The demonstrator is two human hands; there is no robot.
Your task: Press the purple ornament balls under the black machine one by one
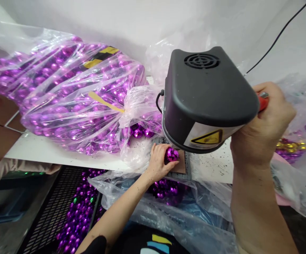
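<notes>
My left hand (160, 159) is closed around a shiny purple faceted ball (172, 154) on a small brown board (179, 165) at the table's front edge. Directly above it is a black machine housing (208, 91) with a round vent on top and a yellow warning label (207, 137). My right hand (269, 113) wraps round a red handle (263, 101) at the housing's right side. The machine's underside is hidden by its housing.
A clear plastic bag (71, 102) full of purple balls lies on the left of the white table (102, 160). Below stands a black crate (49, 197) beside many purple beads (79, 208). An open plastic bag (139, 204) hangs in front of me. A cable (277, 38) runs up right.
</notes>
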